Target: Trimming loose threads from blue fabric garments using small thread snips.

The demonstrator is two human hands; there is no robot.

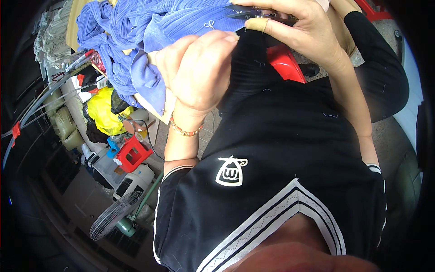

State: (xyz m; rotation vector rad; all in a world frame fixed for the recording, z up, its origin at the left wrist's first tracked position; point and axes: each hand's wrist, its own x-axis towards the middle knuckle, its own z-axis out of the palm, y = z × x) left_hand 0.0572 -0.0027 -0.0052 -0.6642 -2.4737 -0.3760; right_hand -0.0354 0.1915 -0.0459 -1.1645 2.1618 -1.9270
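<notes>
Blue ribbed garment [186,29], bunched, upper L; blk scissors [247,14] alongside, in R fingers [259,25].

Two hands are counted: one left hand [195,72] and one right hand [310,31]. One dark hand tool [244,14], one bracelet [185,130], one finger wrap [257,25] and one shirt emblem [231,172] are shown. Three red plastic objects are identified: one stool [133,154], one red seat part [285,65] and one red corner piece [376,12]. One fan [115,214] and one yellow bag [105,111] are listed. Blue ribbed fabric pieces [181,27] are overlapped; their number cannot be determined.
</notes>
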